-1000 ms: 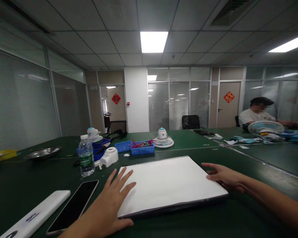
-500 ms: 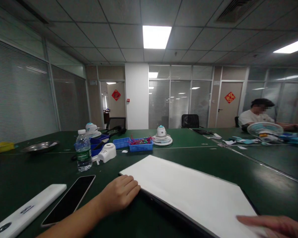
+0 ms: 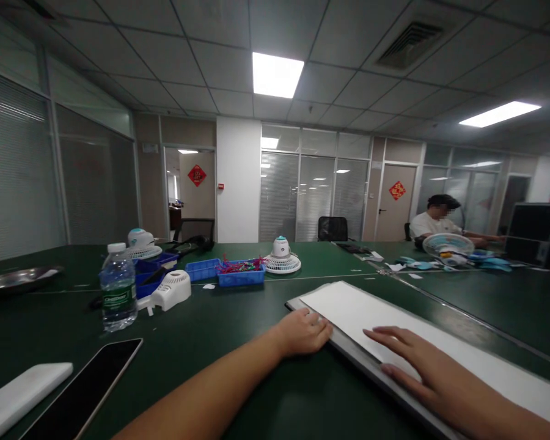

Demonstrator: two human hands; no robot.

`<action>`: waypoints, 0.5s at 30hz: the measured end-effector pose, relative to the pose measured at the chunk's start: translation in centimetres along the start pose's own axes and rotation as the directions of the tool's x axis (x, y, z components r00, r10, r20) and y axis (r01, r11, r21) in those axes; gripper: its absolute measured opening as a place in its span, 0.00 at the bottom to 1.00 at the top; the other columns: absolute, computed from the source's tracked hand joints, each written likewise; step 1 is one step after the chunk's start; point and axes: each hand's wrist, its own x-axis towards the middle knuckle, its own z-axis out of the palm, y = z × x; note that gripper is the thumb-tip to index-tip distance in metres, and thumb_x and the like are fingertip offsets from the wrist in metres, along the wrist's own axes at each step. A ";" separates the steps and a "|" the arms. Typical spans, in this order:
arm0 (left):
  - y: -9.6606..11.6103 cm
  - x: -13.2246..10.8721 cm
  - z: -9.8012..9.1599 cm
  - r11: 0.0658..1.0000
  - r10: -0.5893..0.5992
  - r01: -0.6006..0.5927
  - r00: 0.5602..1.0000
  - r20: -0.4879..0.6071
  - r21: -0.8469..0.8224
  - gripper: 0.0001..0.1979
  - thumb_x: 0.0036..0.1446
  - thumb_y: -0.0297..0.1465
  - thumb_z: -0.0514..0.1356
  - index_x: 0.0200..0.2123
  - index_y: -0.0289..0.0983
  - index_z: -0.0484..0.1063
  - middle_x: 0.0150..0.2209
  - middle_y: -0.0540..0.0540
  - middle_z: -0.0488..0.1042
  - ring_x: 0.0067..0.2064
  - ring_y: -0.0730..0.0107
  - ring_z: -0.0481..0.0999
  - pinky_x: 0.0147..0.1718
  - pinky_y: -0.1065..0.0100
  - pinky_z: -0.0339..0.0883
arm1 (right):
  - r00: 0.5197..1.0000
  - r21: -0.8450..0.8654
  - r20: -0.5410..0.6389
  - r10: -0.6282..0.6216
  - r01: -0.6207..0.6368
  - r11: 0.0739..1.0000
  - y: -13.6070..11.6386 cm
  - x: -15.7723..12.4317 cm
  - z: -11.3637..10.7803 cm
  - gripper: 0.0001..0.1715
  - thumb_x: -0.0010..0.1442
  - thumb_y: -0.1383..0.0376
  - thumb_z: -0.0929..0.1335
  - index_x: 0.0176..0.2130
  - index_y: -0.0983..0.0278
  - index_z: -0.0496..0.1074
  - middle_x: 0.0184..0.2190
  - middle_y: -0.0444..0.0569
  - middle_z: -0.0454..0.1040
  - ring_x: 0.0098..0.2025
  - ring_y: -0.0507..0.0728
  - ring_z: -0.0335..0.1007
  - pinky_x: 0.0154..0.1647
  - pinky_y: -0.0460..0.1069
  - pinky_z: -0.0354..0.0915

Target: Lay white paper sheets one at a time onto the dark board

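Note:
A white sheet (image 3: 449, 336) lies on a flat grey board (image 3: 346, 343) on the green table, slanting from the middle toward the lower right. My left hand (image 3: 305, 333) is closed, its fingers curled at the board's near left edge. Over the sheet's near side is my right hand (image 3: 421, 366), fingers stretched out and apart. The fingertips rest on or just above the white surface; which of these I cannot tell. A strip of grey board shows along the sheet's left and near side.
A dark-screened phone (image 3: 87, 391), a white case (image 3: 25, 394) and a water bottle (image 3: 118, 293) stand or lie at left. Farther back are a white fan part (image 3: 172, 290), blue trays (image 3: 241, 278) and a small fan (image 3: 282, 258). A person (image 3: 433, 223) sits at far right.
The view has turned right. My right hand has come in from the lower right over the sheet. More of the grey board shows beside the sheet, and my left hand still grips its edge.

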 end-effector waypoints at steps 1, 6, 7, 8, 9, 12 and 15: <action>0.2 0.9 0.6 1.000 0.006 -0.006 1.000 -0.013 0.012 0.16 0.65 0.38 0.62 0.52 0.37 0.71 0.50 0.44 0.75 0.45 0.65 0.78 0.42 0.59 0.76 | 1.000 -0.073 0.029 -0.012 0.015 0.997 -0.1 1.4 0.6 0.40 0.61 0.40 0.63 0.67 0.46 0.61 0.71 0.41 0.55 0.72 0.69 0.46 0.73 0.65 0.42; 0.6 2.4 1.8 0.998 0.053 -0.050 0.994 -0.095 0.041 0.14 0.69 0.34 0.55 0.54 0.38 0.70 0.56 0.43 0.74 0.48 0.63 0.77 0.40 0.61 0.73 | 0.991 -0.181 0.115 0.072 -0.050 0.982 2.5 5.7 4.6 0.41 0.65 0.37 0.55 0.71 0.45 0.49 0.74 0.43 0.41 0.74 0.66 0.31 0.72 0.70 0.35; 0.6 2.3 1.8 0.998 0.056 -0.052 0.993 -0.107 0.043 0.14 0.70 0.33 0.53 0.55 0.38 0.70 0.57 0.42 0.74 0.48 0.63 0.77 0.40 0.61 0.72 | 0.991 -0.188 0.117 0.071 -0.048 0.981 3.0 5.9 5.0 0.41 0.65 0.36 0.54 0.71 0.44 0.48 0.74 0.42 0.39 0.74 0.66 0.29 0.72 0.70 0.33; 0.5 2.2 1.7 0.998 0.057 -0.052 0.992 -0.116 0.044 0.14 0.71 0.33 0.51 0.55 0.39 0.70 0.57 0.42 0.74 0.48 0.62 0.77 0.39 0.61 0.71 | 0.991 -0.193 0.119 0.066 -0.042 0.980 3.5 6.1 5.3 0.41 0.65 0.36 0.53 0.71 0.43 0.47 0.74 0.41 0.38 0.74 0.65 0.28 0.72 0.70 0.32; 0.5 2.0 1.6 0.998 0.059 -0.054 0.991 -0.124 0.045 0.14 0.71 0.32 0.51 0.55 0.40 0.70 0.58 0.42 0.74 0.48 0.62 0.77 0.39 0.61 0.70 | 0.991 -0.197 0.121 0.063 -0.039 0.980 3.7 6.3 5.4 0.41 0.65 0.36 0.53 0.71 0.43 0.46 0.74 0.41 0.37 0.74 0.65 0.27 0.71 0.70 0.31; 0.4 1.8 1.0 0.997 0.063 -0.056 0.988 -0.139 0.052 0.14 0.70 0.33 0.51 0.55 0.40 0.70 0.57 0.42 0.74 0.47 0.61 0.77 0.40 0.59 0.69 | 0.991 -0.212 0.122 0.060 -0.033 0.977 4.2 6.9 5.4 0.41 0.65 0.35 0.52 0.71 0.42 0.45 0.75 0.41 0.37 0.74 0.66 0.27 0.71 0.72 0.32; 0.3 1.7 0.4 0.997 0.052 -0.042 0.989 -0.142 0.066 0.13 0.69 0.33 0.52 0.52 0.40 0.71 0.55 0.41 0.76 0.44 0.61 0.78 0.39 0.59 0.69 | 0.990 -0.255 0.098 0.103 -0.075 0.964 5.2 8.3 5.2 0.42 0.65 0.35 0.50 0.71 0.43 0.46 0.75 0.46 0.39 0.74 0.70 0.31 0.69 0.75 0.36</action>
